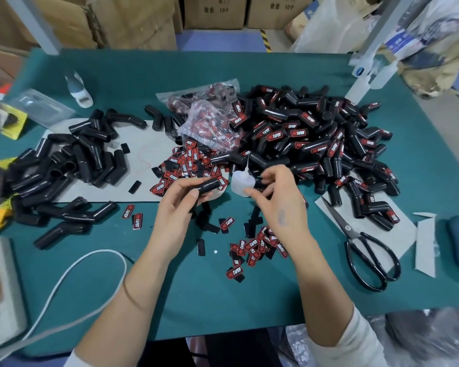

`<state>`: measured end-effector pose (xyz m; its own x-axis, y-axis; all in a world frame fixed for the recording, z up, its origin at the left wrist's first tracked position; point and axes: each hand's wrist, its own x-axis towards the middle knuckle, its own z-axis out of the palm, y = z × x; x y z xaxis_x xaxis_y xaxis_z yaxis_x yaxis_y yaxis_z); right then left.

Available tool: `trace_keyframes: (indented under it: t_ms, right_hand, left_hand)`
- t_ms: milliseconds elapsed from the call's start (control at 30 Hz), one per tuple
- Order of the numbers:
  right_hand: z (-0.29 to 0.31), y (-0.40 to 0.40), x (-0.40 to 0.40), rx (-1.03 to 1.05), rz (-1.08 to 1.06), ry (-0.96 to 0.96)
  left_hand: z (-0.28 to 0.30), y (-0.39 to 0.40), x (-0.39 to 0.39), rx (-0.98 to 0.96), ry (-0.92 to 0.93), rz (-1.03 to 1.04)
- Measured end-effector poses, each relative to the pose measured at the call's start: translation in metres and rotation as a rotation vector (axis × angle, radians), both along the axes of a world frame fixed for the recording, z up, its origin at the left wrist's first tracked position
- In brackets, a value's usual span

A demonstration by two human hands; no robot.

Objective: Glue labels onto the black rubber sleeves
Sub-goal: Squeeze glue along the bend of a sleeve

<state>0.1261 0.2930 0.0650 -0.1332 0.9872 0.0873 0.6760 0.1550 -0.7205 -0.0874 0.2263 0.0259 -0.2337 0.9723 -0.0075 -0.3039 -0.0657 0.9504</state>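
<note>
Green cloth covers the workbench, brown cartons stacked behind it, one printed "10个". Centre stage: the left hand curls its fingers round a black rubber sleeve, thumb laid along it, the open end pointing right. Just beside that, the right hand works at a small white glue bottle, nozzle up; its fingertips pinch something dark, too blurred to tell what. Between and below the wrists lie loose labels, red and black, reading "TAPER". More of them spill behind the left hand from a crumpled clear bag. Out beyond the right hand, a big heap of labelled sleeves, "TAPER" showing on many. Off to the left of the left hand, a pile of bare sleeves, partly on a grey sheet. Black-handled scissors lie to the right of the right forearm, and a white cord loops left of the left forearm.
</note>
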Motion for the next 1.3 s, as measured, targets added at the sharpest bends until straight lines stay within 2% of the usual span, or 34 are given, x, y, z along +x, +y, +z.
trace_keyframes:
  t_ms: [100,200,267,367,433,533,667,833,1033,1300]
  right_hand:
    - [-0.004,0.009,-0.014,0.064,0.118,-0.272]
    - [-0.004,0.015,-0.019,0.130,0.150,-0.273]
    - [-0.004,0.016,-0.012,0.084,0.180,-0.051]
    - [-0.002,0.013,0.001,-0.181,0.226,0.529]
    - [0.002,0.010,0.007,-0.339,0.257,0.824]
    - [0.011,0.005,0.009,-0.477,0.305,1.054]
    - [0.013,0.003,0.008,-0.462,0.290,1.013]
    - [0.011,0.004,0.008,-0.438,0.164,1.015]
    - [0.009,0.002,0.007,-0.389,0.176,1.022]
    - [0.016,-0.005,0.010,-0.250,0.173,0.758]
  left_hand:
    - [0.003,0.009,-0.001,-0.010,-0.118,0.001]
    - [0.006,0.009,-0.001,0.005,-0.202,-0.031]
    - [0.004,0.006,0.000,0.002,-0.235,-0.070]
    - [0.002,-0.002,-0.002,-0.014,-0.242,-0.121]
    - [0.003,-0.006,-0.002,-0.027,-0.237,-0.157]
    - [0.003,-0.010,-0.003,-0.029,-0.227,-0.205]
    - [0.004,-0.011,-0.007,-0.026,-0.196,-0.235]
    - [0.007,-0.009,-0.011,0.020,-0.170,-0.179]
    - [0.010,-0.010,-0.015,0.041,-0.073,-0.113]
    - [0.004,-0.011,-0.024,0.026,0.007,-0.146]
